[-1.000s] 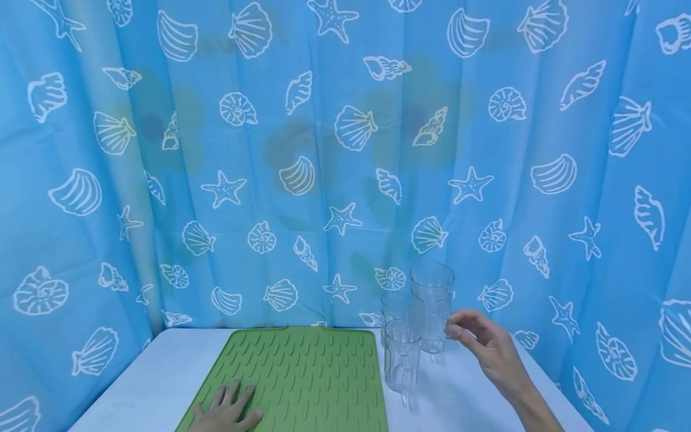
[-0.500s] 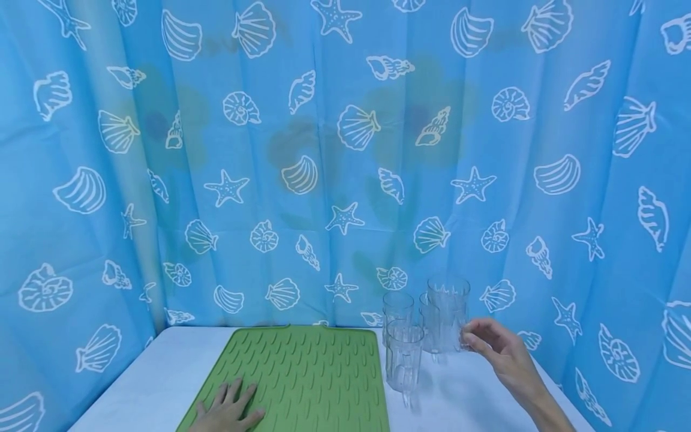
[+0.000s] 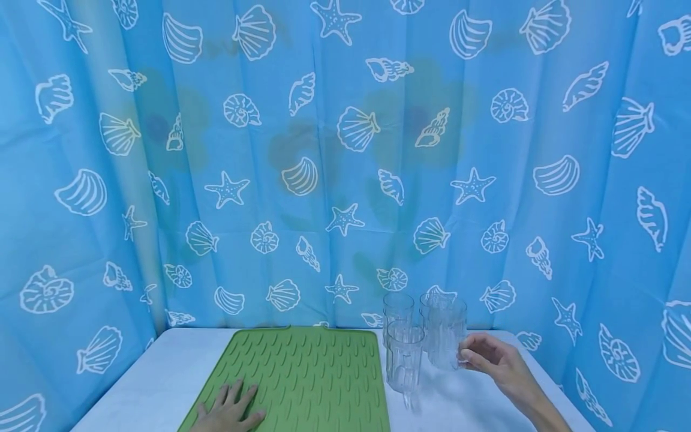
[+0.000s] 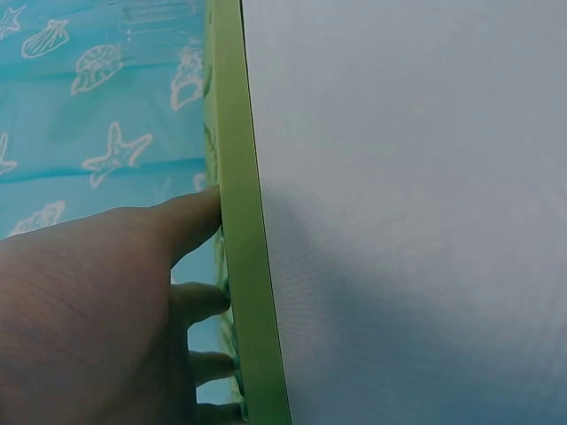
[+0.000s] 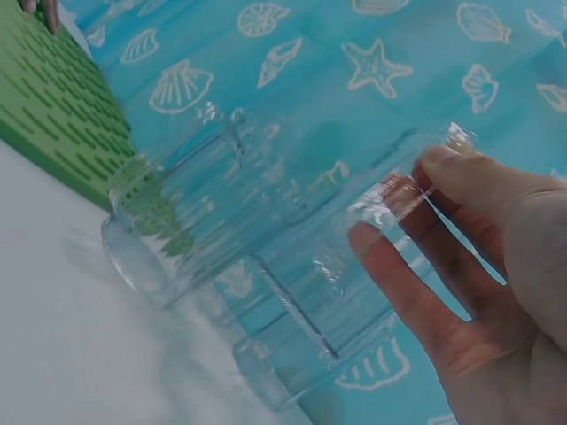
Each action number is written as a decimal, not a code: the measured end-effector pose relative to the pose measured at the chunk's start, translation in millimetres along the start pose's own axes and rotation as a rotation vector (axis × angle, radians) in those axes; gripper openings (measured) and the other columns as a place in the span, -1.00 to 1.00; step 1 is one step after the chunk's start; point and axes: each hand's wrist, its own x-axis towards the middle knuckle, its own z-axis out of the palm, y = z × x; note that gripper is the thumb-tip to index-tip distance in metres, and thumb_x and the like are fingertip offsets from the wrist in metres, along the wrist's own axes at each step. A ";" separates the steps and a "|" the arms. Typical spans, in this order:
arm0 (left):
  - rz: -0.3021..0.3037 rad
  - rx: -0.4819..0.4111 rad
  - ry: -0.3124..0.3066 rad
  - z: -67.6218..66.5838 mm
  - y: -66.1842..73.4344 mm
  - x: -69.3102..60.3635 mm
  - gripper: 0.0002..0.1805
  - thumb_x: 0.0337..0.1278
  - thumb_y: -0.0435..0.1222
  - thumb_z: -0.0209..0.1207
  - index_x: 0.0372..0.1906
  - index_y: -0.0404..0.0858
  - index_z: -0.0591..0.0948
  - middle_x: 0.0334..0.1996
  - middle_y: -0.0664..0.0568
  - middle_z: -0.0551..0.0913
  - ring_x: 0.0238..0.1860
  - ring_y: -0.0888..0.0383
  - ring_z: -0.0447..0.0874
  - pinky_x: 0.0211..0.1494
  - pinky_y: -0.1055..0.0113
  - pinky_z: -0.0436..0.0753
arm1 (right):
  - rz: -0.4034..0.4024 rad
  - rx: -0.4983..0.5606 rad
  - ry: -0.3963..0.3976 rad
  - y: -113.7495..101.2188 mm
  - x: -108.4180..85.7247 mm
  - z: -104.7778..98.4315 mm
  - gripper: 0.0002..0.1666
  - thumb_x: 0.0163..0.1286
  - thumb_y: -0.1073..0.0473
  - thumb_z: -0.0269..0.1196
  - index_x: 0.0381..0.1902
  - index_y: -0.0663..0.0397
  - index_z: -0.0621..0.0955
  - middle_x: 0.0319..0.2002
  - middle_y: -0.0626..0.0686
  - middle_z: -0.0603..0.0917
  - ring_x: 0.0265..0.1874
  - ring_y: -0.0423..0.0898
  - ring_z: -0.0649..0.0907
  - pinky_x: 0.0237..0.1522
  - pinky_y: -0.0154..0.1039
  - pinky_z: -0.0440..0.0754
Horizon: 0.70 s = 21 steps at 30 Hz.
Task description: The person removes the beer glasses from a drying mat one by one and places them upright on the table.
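My right hand point(image 3: 493, 363) pinches the handle of a clear glass mug point(image 3: 447, 339), which stands upright. Whether its base touches the table is hard to tell. Close behind it is another clear mug point(image 3: 430, 300), partly hidden. To the left, one glass mug point(image 3: 403, 363) stands in front and another point(image 3: 398, 306) behind it. In the right wrist view, thumb and fingers point(image 5: 394, 283) close around the held mug's handle. My left hand point(image 3: 227, 411) rests with spread fingers on a green ridged mat point(image 3: 302, 372), near its left edge.
A white table point(image 3: 146, 378) carries the mat and mugs. Behind it and at both sides hangs a blue curtain point(image 3: 291, 240) with white shells and starfish. The mat's right edge runs close beside the left mugs.
My right hand has moved the held mug right and then down, bringing it lower beside the other mugs. The left hand has stayed on the mat.
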 end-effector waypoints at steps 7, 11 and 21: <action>0.008 -0.026 0.004 0.7 -1.7 -0.1 -0.05 0.12 0.38 0.02 0.42 -0.21 0.37 0.42 -0.39 0.21 0.41 -0.58 -0.02 0.21 -0.76 -0.29 | 0.090 0.052 -0.081 12.2 -0.1 -0.2 -0.56 0.46 0.11 0.20 0.06 0.40 0.49 -0.16 -0.03 0.71 -0.15 -0.14 0.75 -0.03 -0.23 0.82; 0.008 -0.019 0.005 1.8 -2.7 1.9 -0.05 0.12 0.39 0.01 0.42 -0.21 0.37 0.42 -0.38 0.21 0.41 -0.57 -0.02 0.21 -0.76 -0.28 | 0.137 0.051 -0.097 16.2 -0.8 0.4 -0.50 0.44 0.07 0.22 0.09 0.41 0.47 -0.15 0.01 0.70 -0.14 -0.12 0.75 0.01 -0.17 0.81; 0.011 -0.036 -0.022 8.6 -14.1 14.9 -0.01 0.05 0.47 -0.04 0.44 -0.10 0.35 0.45 -0.36 0.17 0.42 -0.58 -0.07 0.16 -0.78 -0.34 | 0.207 0.069 -0.112 31.8 -6.2 -0.8 -0.54 0.38 0.11 0.29 0.01 0.40 0.51 -0.17 0.04 0.73 -0.15 -0.08 0.76 0.02 -0.10 0.81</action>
